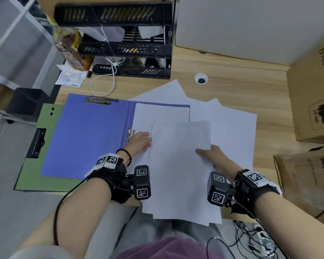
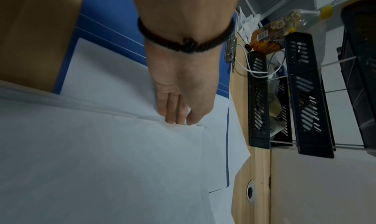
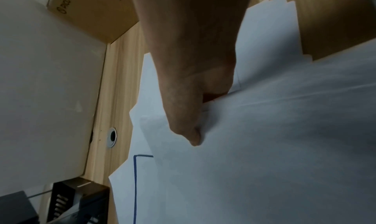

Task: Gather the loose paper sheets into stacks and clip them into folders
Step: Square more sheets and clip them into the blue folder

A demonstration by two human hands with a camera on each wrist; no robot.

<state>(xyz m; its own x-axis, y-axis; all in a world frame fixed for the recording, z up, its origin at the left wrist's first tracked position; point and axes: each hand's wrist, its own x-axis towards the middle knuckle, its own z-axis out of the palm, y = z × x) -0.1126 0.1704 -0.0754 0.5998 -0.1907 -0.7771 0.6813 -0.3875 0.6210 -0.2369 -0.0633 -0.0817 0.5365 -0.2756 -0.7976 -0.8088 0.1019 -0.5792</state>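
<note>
Held at lower centre, a loose stack of white paper sheets (image 1: 180,165) is pinched by both hands (image 1: 138,142) (image 1: 212,156) over the open blue plastic folder (image 1: 86,135) (nothing clipped yet); more sheets (image 1: 234,128) are left on the counter (image 1: 232,81).

White paper stack (image 1: 178,165) overlaps the open blue folder (image 1: 86,135).

"PICO" logo on box (image 1: 314,101) side, also legible in right wrist view (image 3: 91,7), "UN 3481" inside battery mark on same box, bottle label (image 2: 270,29) unreadable
</note>
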